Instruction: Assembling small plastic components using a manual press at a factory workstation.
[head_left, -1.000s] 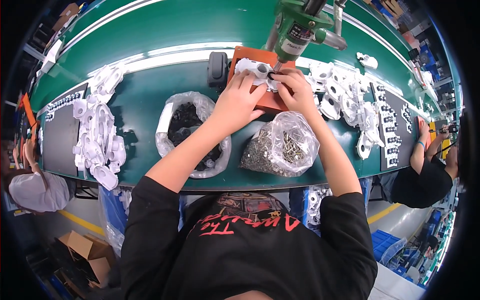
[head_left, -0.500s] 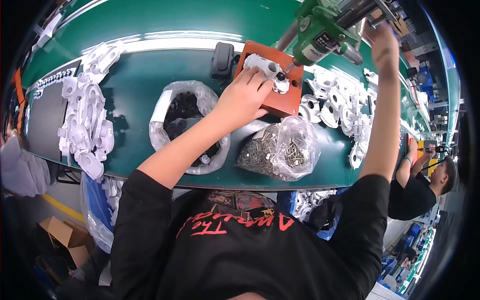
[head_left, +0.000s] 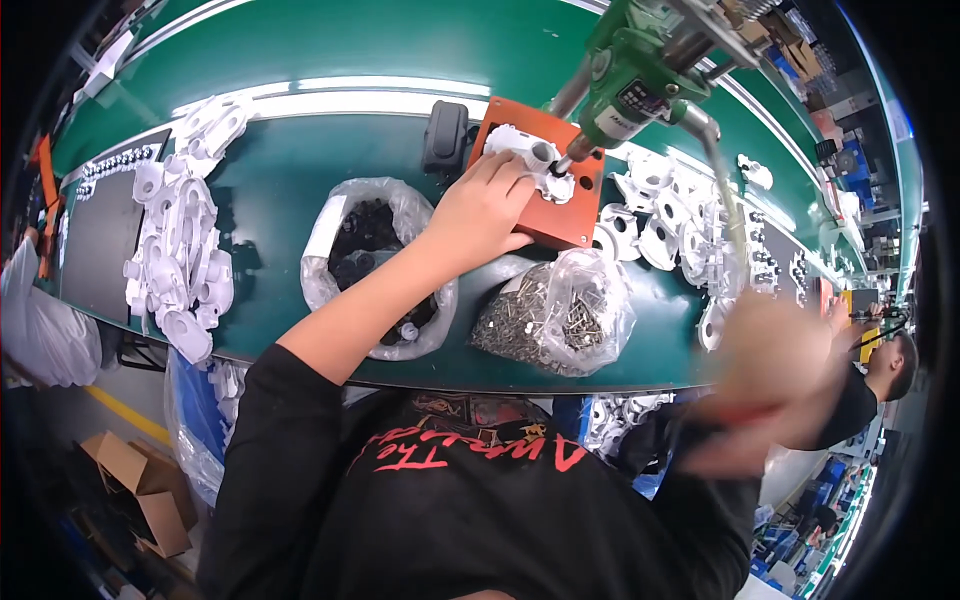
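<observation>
Right hand (head_left: 768, 348) dropped; left (head_left: 485, 212) touches rounded housing (head_left: 509, 139).

Workers are sharing a factory assembly workshop.
A long green workbench (head_left: 285, 155) is curving across the frame, with heaps of white moulded parts (head_left: 182, 262) lying at left and right and an open plastic bag (head_left: 618, 320) of screws sitting below center. At upper right of center, a green machine (head_left: 622, 95) is leaning over an orange work block (head_left: 550, 222). Co-workers (head_left: 845, 415) are showing at both side edges. At lower left, a yellow floor line (head_left: 130, 415) is running above an opened cardboard box (head_left: 165, 510).
</observation>
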